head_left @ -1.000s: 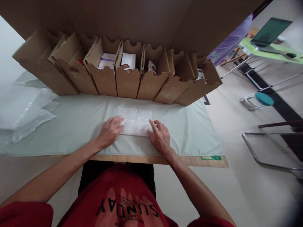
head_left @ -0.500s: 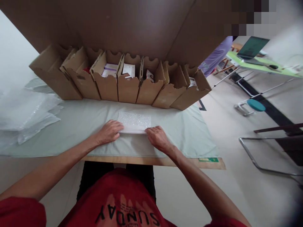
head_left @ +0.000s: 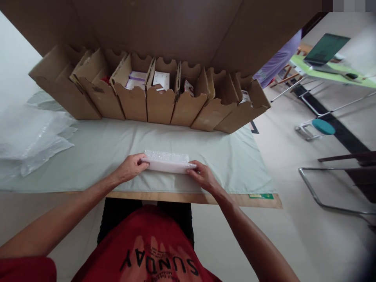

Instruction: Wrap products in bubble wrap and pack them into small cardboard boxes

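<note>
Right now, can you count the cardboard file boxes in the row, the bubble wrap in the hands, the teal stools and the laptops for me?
Cardboard file boxes: 7
Bubble-wrap piece held by the left hand and right hand: 1
Teal-seated stool: 1
Laptop: 1
Total: 10

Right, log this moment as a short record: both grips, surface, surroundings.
Left grip: holds left end of bubble wrap
Right grip: holds its right end
Surface: pale green cloth
Behind: seven open cardboard bins in a row, several holding items
Left side: pile of translucent wrap
Beyond, right: laptop on green-topped table; teal-seated stool
</note>
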A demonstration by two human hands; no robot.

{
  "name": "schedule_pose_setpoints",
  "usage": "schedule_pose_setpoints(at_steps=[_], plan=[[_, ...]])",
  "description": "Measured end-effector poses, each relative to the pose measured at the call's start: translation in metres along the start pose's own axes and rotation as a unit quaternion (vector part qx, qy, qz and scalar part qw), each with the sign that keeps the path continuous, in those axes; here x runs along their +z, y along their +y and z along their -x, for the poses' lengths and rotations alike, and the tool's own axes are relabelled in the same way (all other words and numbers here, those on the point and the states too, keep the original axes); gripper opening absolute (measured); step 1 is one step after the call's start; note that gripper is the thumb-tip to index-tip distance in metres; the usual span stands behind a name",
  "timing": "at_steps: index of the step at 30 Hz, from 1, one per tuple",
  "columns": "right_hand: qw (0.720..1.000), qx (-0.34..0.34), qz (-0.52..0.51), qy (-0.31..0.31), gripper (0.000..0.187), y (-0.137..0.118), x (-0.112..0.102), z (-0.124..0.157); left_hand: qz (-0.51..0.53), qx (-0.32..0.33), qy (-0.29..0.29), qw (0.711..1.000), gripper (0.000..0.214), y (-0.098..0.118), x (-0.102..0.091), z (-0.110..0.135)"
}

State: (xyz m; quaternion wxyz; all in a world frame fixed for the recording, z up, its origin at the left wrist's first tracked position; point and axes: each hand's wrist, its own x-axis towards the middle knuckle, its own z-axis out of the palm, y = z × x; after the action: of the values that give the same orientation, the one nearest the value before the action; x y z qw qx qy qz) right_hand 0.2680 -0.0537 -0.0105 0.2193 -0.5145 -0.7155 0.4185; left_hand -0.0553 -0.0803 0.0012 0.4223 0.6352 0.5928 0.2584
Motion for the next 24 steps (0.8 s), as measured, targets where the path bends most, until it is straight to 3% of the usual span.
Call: schedule_pose_setpoints(at_steps=[7, 11, 13, 16, 18, 20, 24], plan=[[0.994, 0.036, 0.006, 0.106, 0.042, 0.004, 0.017, -0.014, -0.061, -0.046, 0.073, 0.994, 0.027, -0.001, 0.007, -0.019], [0.987, 0.045, 0.065, 0.143, 0.053, 0.005, 0.023, -0.016, -0.191, -0.067, 0.105, 0.974, 0.048, -0.004, 0.014, -0.023], [0.981, 0.056, 0.113, 0.148, 0.055, 0.005, 0.027, -0.017, -0.262, -0.044, 0.132, 0.955, 0.056, -0.004, 0.017, -0.021], [0.971, 0.070, 0.180, 0.138, 0.056, 0.003, 0.032, -0.019, -0.343, 0.073, 0.179, 0.919, 0.049, 0.001, 0.026, -0.014], [0.968, 0.070, 0.208, 0.125, 0.055, 0.002, 0.032, -0.020, -0.366, 0.173, 0.156, 0.901, 0.042, 0.006, 0.035, -0.011], [0.965, 0.060, 0.231, 0.111, 0.052, 0.001, 0.028, -0.020, -0.374, 0.241, 0.086, 0.891, 0.043, 0.009, 0.046, -0.010], [0.936, -0.007, 0.318, 0.152, 0.042, -0.007, 0.024, -0.014, -0.381, 0.227, -0.029, 0.896, 0.056, 0.005, 0.066, -0.012]])
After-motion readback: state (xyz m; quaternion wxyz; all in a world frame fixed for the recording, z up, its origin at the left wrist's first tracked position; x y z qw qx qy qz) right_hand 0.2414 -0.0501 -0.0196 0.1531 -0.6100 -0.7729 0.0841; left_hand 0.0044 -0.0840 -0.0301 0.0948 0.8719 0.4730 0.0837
